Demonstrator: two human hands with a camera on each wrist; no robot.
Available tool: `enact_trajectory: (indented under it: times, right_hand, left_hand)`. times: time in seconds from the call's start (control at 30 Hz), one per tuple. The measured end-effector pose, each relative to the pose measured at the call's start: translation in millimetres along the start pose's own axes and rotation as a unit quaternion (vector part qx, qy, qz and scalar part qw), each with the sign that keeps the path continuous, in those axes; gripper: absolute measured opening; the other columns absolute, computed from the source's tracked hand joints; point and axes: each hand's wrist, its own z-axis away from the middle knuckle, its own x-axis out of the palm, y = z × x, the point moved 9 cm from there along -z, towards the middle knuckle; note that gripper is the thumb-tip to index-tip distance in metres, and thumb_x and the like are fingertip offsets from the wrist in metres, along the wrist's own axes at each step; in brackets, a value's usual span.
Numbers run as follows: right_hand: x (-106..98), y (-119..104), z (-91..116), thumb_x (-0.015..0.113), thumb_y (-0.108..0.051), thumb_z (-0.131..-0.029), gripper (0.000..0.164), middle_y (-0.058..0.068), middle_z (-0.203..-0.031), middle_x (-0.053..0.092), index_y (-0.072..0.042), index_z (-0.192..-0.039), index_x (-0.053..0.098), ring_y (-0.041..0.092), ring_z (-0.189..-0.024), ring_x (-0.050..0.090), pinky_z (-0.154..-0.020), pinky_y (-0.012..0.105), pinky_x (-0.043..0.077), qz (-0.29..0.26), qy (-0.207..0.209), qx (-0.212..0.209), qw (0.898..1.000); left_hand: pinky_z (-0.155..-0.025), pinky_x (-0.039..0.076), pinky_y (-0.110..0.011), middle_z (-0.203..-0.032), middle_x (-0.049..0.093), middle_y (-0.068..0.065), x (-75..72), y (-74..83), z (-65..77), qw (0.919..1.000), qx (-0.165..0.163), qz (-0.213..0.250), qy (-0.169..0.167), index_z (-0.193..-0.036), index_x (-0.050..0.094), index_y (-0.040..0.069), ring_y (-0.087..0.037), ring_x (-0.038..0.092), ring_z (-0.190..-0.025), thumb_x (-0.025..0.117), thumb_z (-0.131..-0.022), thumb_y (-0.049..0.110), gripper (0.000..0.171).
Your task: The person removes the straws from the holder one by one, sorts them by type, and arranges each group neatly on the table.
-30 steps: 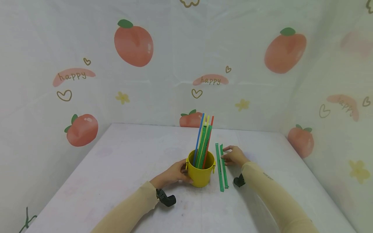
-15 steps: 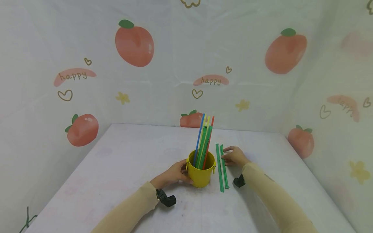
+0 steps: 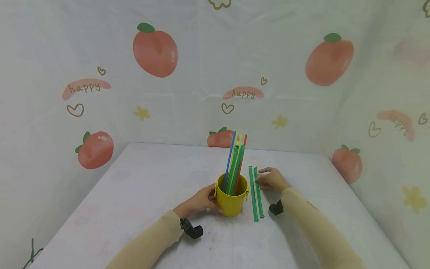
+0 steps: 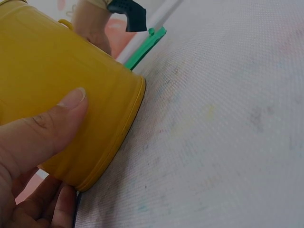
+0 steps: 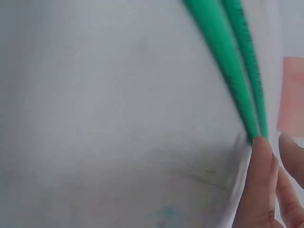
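Gripping yellow bucket [image 3: 230, 206] of leaning straws [image 3: 234, 170] near middle of table [image 3: 151, 179]: left hand [image 3: 201, 201]. Toward table's right edge, two green sticks [image 3: 259, 200] lie flat; right hand [image 3: 270, 180] at outer one, pinch unclear. Best: brace bucket, lift stick without nudging its neighbour.

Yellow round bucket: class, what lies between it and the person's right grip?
Two long, narrow green strips lie side by side there on the white table, as the head view shows.
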Motion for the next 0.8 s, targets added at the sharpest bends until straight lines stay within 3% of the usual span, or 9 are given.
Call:
enact_trajectory:
  times: [0.2, 0.43, 0.6, 0.8]
  right_hand:
    - [-5.1, -19.5, 14.9, 0.064, -0.013, -0.093, 0.051, 0.02, -0.123, 0.059, -0.003, -0.139, 0.046, 0.018, -0.09, 0.063, -0.076, 0.024, 0.059, -0.05, -0.018, -0.031, 0.998]
    - [-9.6, -47.6, 32.0, 0.06, -0.012, -0.095, 0.053, 0.021, -0.131, 0.055, 0.0, -0.143, 0.041, 0.037, -0.122, 0.055, -0.088, 0.029, 0.057, -0.112, -0.037, -0.089, 0.989]
    - [-15.7, -63.1, 40.3, 0.055, -0.007, -0.097, 0.05, 0.025, -0.134, 0.052, 0.001, -0.144, 0.039, 0.037, -0.125, 0.054, -0.092, 0.032, 0.055, -0.149, -0.047, -0.132, 0.979]
    - [-20.5, -80.7, 50.1, 0.058, -0.017, -0.097, 0.054, 0.028, -0.141, 0.044, -0.001, -0.145, 0.038, 0.035, -0.126, 0.051, -0.096, 0.033, 0.052, -0.161, -0.043, -0.167, 0.972]
  left_hand:
    - [-0.114, 0.036, -0.047, -0.146, 0.046, -0.007, -0.3, -1.4, -0.5, 1.0, -0.001, -0.002, 0.001, -0.146, 0.04, 0.011, -0.031, 0.044, -0.135, 0.083, -0.073, 0.005, 0.085]
    - [-0.114, 0.035, -0.047, -0.147, 0.046, -0.007, -0.3, -2.4, -0.9, 1.0, 0.0, 0.002, 0.002, -0.146, 0.04, 0.012, -0.031, 0.044, -0.135, 0.083, -0.073, 0.005, 0.084]
    - [-0.114, 0.036, -0.047, -0.147, 0.046, -0.007, 0.1, -2.8, -1.0, 1.0, 0.002, 0.001, 0.001, -0.146, 0.04, 0.011, -0.031, 0.045, -0.135, 0.083, -0.073, 0.005, 0.085]
    - [-0.114, 0.035, -0.047, -0.147, 0.046, -0.007, 0.1, -2.2, -0.9, 1.0, 0.003, -0.001, 0.002, -0.146, 0.04, 0.012, -0.031, 0.044, -0.135, 0.083, -0.073, 0.005, 0.085]
